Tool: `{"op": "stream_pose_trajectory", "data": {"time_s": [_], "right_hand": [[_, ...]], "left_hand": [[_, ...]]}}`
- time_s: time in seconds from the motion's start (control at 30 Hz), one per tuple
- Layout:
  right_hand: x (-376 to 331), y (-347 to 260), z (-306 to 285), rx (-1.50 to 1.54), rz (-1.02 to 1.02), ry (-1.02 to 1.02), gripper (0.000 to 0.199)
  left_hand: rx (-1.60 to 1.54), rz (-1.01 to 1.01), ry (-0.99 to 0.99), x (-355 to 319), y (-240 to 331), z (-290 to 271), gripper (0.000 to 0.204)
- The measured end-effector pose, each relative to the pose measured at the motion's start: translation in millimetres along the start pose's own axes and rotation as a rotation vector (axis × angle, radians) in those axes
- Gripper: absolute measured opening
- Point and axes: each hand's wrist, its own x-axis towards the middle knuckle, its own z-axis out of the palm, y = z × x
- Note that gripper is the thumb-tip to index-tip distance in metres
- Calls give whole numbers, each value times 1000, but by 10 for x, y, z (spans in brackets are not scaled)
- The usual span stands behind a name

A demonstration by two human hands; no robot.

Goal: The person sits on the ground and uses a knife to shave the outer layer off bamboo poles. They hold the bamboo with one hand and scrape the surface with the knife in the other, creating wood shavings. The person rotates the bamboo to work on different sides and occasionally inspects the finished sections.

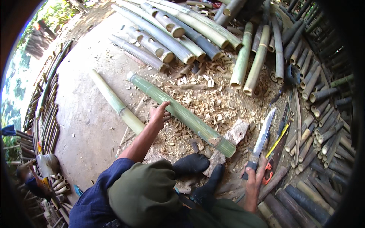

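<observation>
My left hand [159,113] is closed on a thick green bamboo pole [186,117], thumb on top and fingers beneath its near side. The pole slants from upper left to lower right. Its lower right end lies over a pale wooden block [236,132] beside my dark-shod feet. In my right hand [255,178] is a large knife [265,131], held by its dark handle with the broad blade pointing up and away. The blade is apart from the pole. Just left of the pole, a paler bamboo piece [110,95] lies on the ground, its near end hidden behind my left forearm.
Wood chips [197,98] cover the ground beyond the pole. Cut bamboo poles [163,34] lie across the far side, with stacked bamboo [330,129] at right. A yellow measuring tape [277,140] and an orange-handled tool [268,174] lie near my right hand. Another person [36,182] is at far left.
</observation>
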Motion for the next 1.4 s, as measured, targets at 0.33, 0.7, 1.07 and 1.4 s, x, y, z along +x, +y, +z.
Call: {"op": "stream_pose_trajectory", "data": {"time_s": [0.33,0.7,1.07,1.4], "right_hand": [[-62,373,-141,439,245,205,28],[-36,645,-298,504,180,280,21],[-142,727,-307,-500,54,-7,29],[121,176,-1,-1002,-381,-100,38]], "left_hand": [[-306,606,-507,-405,1352,943,52],[1213,1190,-980,-1393,1718,1995,58],[1866,1230,-657,-219,233,980,53],[1879,1108,-857,-17,50,1076,37]]}}
